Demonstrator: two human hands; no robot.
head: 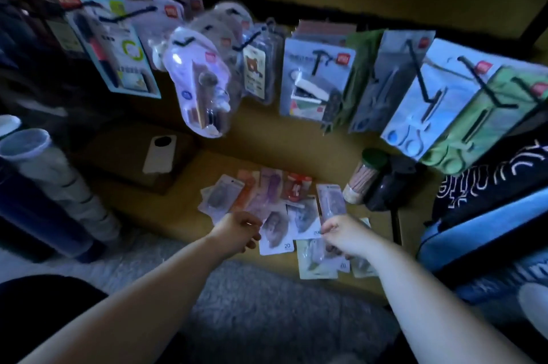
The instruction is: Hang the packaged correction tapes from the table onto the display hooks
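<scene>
Several packaged correction tapes (275,209) lie spread in an overlapping heap on the low yellow table (184,215). My left hand (237,231) hovers at the heap's left edge with its fingers curled over a purple package (258,203); whether it grips it is unclear. My right hand (344,234) pinches the lower end of another purple package (330,200) at the heap's right side. Above and behind the table, black display hooks (425,93) carry hanging stationery packs. The picture is dim and blurred.
Hanging packs (317,79) of staplers, scissors and tape fill the rack across the top. A jar of sticks (363,176) and a dark object (388,185) stand right of the heap. A white phone case (158,154) lies on a box at the left. Stacked cups (59,173) rest far left.
</scene>
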